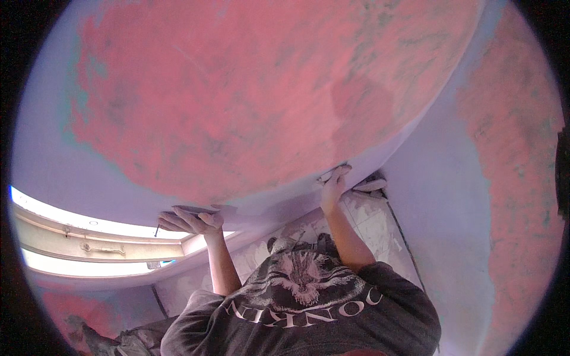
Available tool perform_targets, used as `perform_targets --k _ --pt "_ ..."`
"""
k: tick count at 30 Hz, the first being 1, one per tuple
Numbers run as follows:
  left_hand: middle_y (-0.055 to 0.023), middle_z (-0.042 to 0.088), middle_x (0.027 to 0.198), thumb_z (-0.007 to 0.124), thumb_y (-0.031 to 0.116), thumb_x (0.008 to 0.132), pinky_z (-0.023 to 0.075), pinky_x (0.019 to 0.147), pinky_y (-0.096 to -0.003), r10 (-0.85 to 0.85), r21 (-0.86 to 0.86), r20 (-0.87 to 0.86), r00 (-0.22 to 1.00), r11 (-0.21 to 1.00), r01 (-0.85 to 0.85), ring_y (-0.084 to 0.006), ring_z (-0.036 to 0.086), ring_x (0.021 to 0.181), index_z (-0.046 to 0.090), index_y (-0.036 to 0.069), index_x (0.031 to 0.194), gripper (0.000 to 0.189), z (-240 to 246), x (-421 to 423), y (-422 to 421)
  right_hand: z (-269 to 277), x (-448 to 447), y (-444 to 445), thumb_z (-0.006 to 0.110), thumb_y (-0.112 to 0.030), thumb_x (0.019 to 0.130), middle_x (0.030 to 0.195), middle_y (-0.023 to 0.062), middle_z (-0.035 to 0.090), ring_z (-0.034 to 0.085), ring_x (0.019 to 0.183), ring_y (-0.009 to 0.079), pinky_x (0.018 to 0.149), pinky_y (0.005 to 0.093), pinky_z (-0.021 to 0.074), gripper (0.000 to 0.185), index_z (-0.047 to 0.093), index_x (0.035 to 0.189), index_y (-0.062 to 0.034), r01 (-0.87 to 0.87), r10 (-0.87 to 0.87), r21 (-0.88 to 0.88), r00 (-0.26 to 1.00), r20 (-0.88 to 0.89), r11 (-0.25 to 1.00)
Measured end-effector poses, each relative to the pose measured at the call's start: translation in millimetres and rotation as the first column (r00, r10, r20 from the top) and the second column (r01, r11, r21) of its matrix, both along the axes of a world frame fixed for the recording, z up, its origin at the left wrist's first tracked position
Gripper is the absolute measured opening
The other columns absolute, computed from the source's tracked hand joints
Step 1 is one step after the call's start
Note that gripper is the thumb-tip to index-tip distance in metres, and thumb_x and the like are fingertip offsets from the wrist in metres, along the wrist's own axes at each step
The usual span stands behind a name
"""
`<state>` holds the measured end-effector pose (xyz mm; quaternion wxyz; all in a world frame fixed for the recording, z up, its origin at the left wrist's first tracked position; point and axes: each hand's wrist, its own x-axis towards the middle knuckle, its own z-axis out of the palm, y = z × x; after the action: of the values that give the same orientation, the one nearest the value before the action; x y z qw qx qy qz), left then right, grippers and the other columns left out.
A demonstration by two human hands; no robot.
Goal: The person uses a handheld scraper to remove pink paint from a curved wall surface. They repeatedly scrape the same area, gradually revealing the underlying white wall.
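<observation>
My left hand [193,221] is raised against a large plastered wall [222,111], its fingers stretched out sideways. A dark flat edge lies along the fingers; I cannot tell whether it is a pad or shadow. A thin dark rod [156,230] sticks out below the fingertips. Farther right and higher in the view, my right hand [335,184] is at the same wall, its fingers bent around a small pale object [326,176], partly hidden. The wall looks pink in the middle and bluish violet towards its edges. Both hands look dusty.
A window [102,249] with a metal latch is at the left. Another wall [449,200] meets this one at the right. A pale object [372,186] lies at the corner on the stained tiled floor [369,218]. Dark crumpled fabric [142,338] is at the lower left.
</observation>
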<state>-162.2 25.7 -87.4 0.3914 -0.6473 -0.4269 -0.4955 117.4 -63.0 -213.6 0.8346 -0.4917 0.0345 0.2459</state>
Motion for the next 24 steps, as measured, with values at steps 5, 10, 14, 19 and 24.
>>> perform_targets --k 5,10,14,19,24 --pt "-0.0236 0.019 0.148 0.026 0.041 0.093 0.0064 0.107 -0.0606 -0.106 0.044 0.018 0.994 0.993 0.105 -0.0442 0.011 0.137 0.032 0.001 0.139 0.062 -7 -6 5 28 5 -14 0.041 -0.035 0.098 0.084 0.002 0.053 0.05 0.071 0.0085 0.059 0.0246 0.0415 0.035 0.055 0.097 -0.0026 -0.197 0.197 -0.005 0.977 0.083 0.98" --pt "-0.0235 0.018 0.148 0.025 0.039 0.093 0.0055 0.107 -0.0602 -0.115 0.058 0.012 0.993 0.992 0.114 -0.0436 0.01 0.137 0.031 -0.001 0.139 0.061 1 2 3 22 3 -8 0.041 -0.036 0.098 0.075 0.0027 0.053 0.051 0.065 0.0103 0.058 0.025 0.0416 0.038 0.054 0.1 -0.0006 -0.102 0.101 -0.037 0.995 -0.008 0.994" --pt "-0.0237 0.018 0.148 0.024 0.037 0.094 0.0054 0.107 -0.0605 -0.101 0.076 -0.007 0.995 0.992 0.101 -0.0436 0.01 0.137 0.03 -0.002 0.139 0.059 6 5 5 -18 7 9 0.041 -0.036 0.098 0.069 0.0035 0.051 0.05 0.063 0.0121 0.057 0.0261 0.0416 0.039 0.053 0.099 0.001 0.072 0.023 -0.245 0.931 0.364 0.967" --pt "-0.0234 0.017 0.148 0.024 0.037 0.094 0.0056 0.107 -0.0609 -0.101 0.072 0.005 0.995 0.992 0.1 -0.044 0.01 0.137 0.03 0.0 0.14 0.059 3 2 7 2 1 10 0.039 -0.039 0.098 0.07 0.0051 0.053 0.048 0.063 0.0125 0.057 0.0281 0.0413 0.045 0.054 0.095 0.0037 0.013 -0.008 -0.072 0.998 0.068 0.997" --pt "-0.0235 0.016 0.149 0.023 0.037 0.094 0.005 0.107 -0.0605 -0.091 0.054 0.003 0.996 0.994 0.091 -0.0441 0.01 0.137 0.029 0.0 0.14 0.06 5 5 5 -18 11 13 0.041 -0.039 0.097 0.068 0.0027 0.051 0.047 0.06 0.0112 0.053 0.0279 0.0401 0.042 0.053 0.09 0.0006 0.192 -0.052 -0.261 0.885 0.463 0.946"
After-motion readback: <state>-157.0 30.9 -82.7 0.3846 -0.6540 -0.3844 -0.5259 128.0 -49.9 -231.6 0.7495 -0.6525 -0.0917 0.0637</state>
